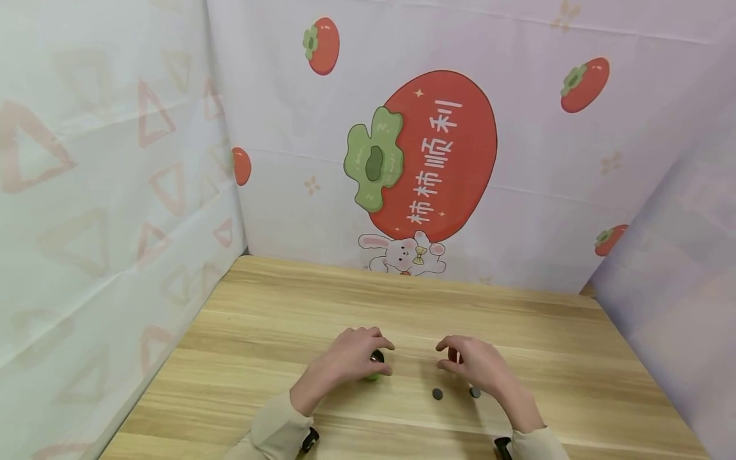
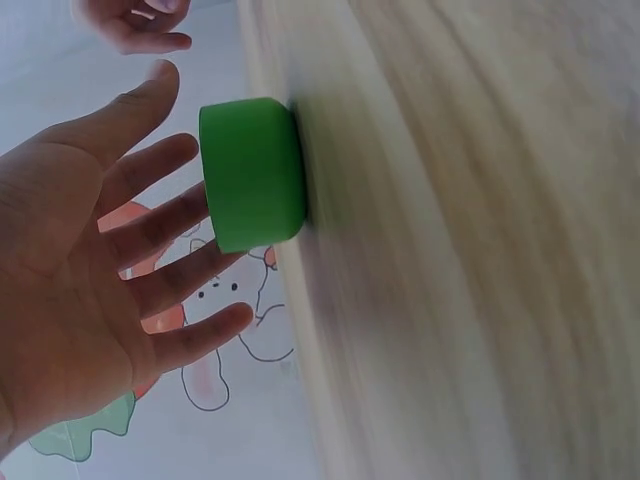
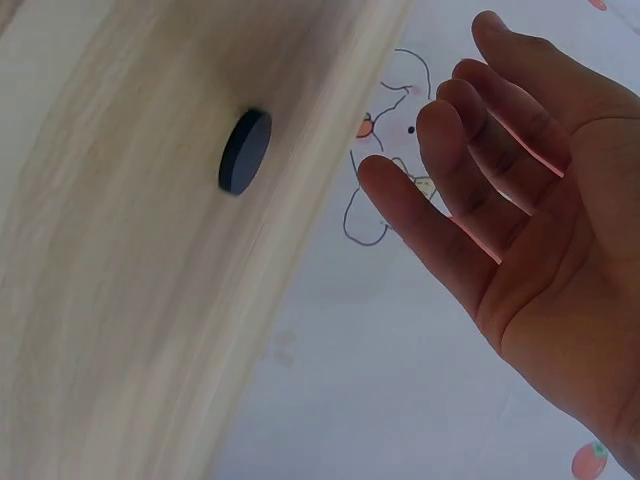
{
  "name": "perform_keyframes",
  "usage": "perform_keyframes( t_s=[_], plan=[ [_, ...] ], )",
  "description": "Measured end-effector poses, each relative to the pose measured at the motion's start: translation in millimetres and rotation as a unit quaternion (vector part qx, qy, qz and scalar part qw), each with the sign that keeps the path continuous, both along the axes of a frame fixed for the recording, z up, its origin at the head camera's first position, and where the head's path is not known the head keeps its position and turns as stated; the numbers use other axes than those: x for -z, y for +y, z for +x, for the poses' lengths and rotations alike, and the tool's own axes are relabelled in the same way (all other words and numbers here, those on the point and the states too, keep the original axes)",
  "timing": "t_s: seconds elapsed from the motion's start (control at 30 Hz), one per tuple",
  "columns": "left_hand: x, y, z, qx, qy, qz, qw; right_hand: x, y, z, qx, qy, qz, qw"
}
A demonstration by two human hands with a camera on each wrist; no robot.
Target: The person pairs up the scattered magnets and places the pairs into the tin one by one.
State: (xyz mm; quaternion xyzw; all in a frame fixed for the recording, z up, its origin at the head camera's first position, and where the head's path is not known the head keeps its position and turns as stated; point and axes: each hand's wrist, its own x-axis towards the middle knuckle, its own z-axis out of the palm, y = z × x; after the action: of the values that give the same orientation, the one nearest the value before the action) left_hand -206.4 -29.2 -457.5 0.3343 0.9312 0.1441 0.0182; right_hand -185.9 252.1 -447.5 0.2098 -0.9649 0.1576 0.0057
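A small green cup-shaped container (image 2: 252, 175) stands on the wooden table, and in the head view a dark round top shows partly behind my hand. My left hand (image 1: 352, 356) hovers at this container with fingers spread and loosely bent; whether the fingertips touch it I cannot tell. Two flat dark discs lie on the table, one disc (image 1: 437, 394) to the left and another disc (image 1: 475, 392) close beneath my right wrist. My right hand (image 1: 476, 364) is raised above the table near them, its fingers loosely bent and nothing held. The right wrist view shows one dark disc (image 3: 246, 152) apart from the fingertips.
The light wooden table (image 1: 276, 300) meets a back cloth (image 1: 276, 211) printed with persimmons and a white rabbit. Another patterned cloth (image 1: 115, 255) hangs along the left side, and a pale cloth (image 1: 678, 255) along the right.
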Motion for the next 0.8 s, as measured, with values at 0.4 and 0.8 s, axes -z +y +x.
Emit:
perform_keyframes(
  t_s=[0.4, 0.8],
  plan=[
    [5.2, 21, 4.7, 0.011, 0.006, -0.001, 0.9999, 1.0, 19, 10.2, 0.032, -0.026, 0.01, 0.999],
    [10.8, 44, 10.9, 0.031, 0.009, -0.011, 0.9994, 7.2, 34, 20.4, 0.04, -0.052, 0.004, 0.998]
  ],
)
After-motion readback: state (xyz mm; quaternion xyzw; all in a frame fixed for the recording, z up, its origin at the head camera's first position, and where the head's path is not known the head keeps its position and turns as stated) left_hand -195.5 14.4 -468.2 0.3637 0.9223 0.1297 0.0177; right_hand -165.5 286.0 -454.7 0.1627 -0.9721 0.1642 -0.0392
